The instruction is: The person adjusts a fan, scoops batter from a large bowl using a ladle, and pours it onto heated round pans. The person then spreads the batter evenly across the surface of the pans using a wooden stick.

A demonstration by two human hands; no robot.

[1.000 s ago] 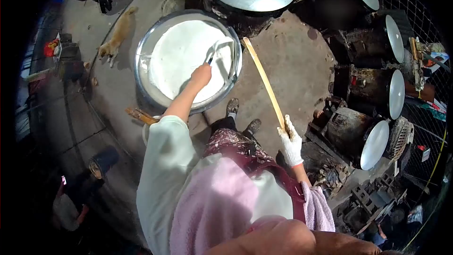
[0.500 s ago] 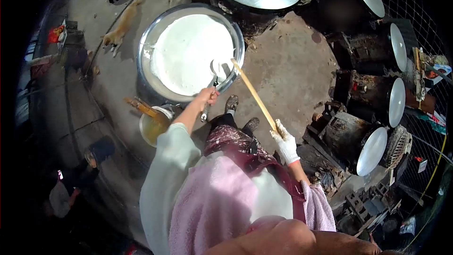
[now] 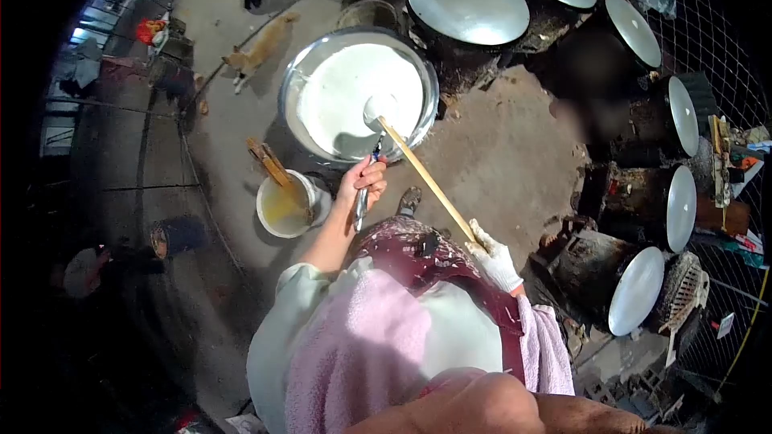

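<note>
A wide metal basin holds thick white batter. My bare left hand is closed round the metal handle of a ladle, whose bowl is over the batter and looks coated with white. In a white knitted glove, my right hand grips the lower end of a long wooden stick. The stick slants up to the basin, and its far tip meets or overlaps the ladle's bowl; I cannot tell if they touch.
A bucket of yellowish liquid with a wooden-handled tool stands left of the basin. Round metal pans on dark drum-like stoves curve along the back and right. A dog is on the floor at the back left.
My view has shifted, so basin and stoves appear lower and further right. The ladle has moved closer to the stick's tip. Both hands keep their holds.
</note>
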